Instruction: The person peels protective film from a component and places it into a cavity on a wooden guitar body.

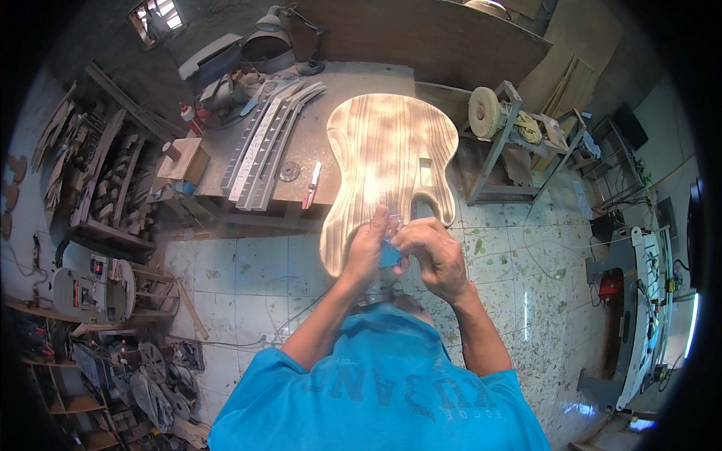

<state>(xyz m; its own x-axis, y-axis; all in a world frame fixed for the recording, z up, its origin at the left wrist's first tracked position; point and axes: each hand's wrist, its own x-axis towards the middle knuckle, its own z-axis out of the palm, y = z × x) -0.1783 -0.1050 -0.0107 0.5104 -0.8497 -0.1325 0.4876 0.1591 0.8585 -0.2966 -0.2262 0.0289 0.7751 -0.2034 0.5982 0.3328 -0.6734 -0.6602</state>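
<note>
A wooden electric guitar body (383, 146) with bold striped grain lies partly on the bench, its near end reaching past the bench edge. At that near end, by the cutaway, my left hand (364, 246) is closed, thumb up, around a small clear, plastic-looking piece (394, 222). My right hand (435, 254) pinches the same piece from the other side with curled fingers. A patch of blue shows just below the piece, between the hands; whether it belongs to it I cannot tell. The fingers hide much of what is held.
Several guitar necks (259, 143) lie on the bench to the left, with a utility knife (311, 185) and a dark disc (289, 171) beside them. A wooden block (184, 160) stands farther left. A buffing wheel (483, 113) on a stand is at right. A desk lamp (269, 20) stands behind.
</note>
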